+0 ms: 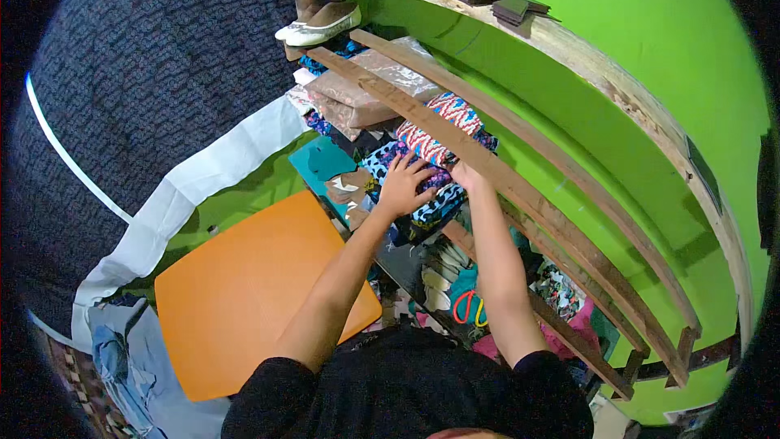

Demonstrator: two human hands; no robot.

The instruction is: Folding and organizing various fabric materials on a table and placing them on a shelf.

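blue-patterned cloths (439,205) lay stacked beside wooden slats (390,98), left hand (402,185) spread on them, right hand (465,176) at their edge, its grip hidden, seemingly mid-arranging, next needing steady support.

Brightly lit green wall (642,24), glare on plastic wrap (410,65), fisheye-bent shelf edge (605,71), grainy dark cloth (162,73), black corners

A long brown wooden slat (383,92) crossed over the red, white and blue zigzag cloth (421,146) beside the right hand (469,175), blocking the way from above; a similar wooden slat (455,91) ran beyond. Between them, toward the lower right, a gap opened onto the green wall (587,228). Plastic-wrapped beige packages (345,89) obstructed the far-left side; the near side lay open.
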